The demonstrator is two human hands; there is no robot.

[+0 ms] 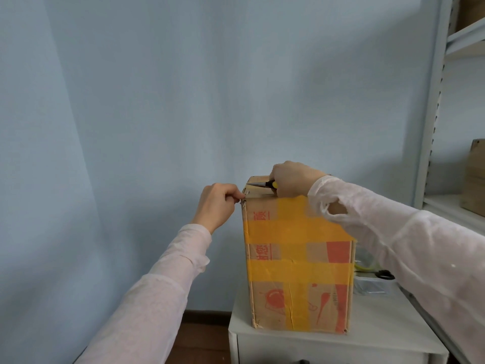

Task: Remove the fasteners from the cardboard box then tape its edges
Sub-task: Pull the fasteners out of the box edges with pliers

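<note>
Closest to me, the white cabinet [372, 316] carries the cardboard box [270, 290], which stands upright on its top toward the front edge, with wide strips of yellow tape [299, 269] crossing its near face. To the right of the box, partly hidden behind my sleeve, a clear container [372, 285] sits with black-handled scissors [385, 274] lying on it. Up at the top left corner of the box, my left hand [217, 203] is curled tight, fingertips pinching a small metal fastener [244, 202] right at the edge. My right hand [291, 179] rests on top of the box and grips a tool [262, 184] with a black and yellow handle, its pointed metal tip lying across the top toward that same corner. Behind it all is a plain blue wall [183, 88], and a pale metal shelf [433, 122] rises on the right.
</note>
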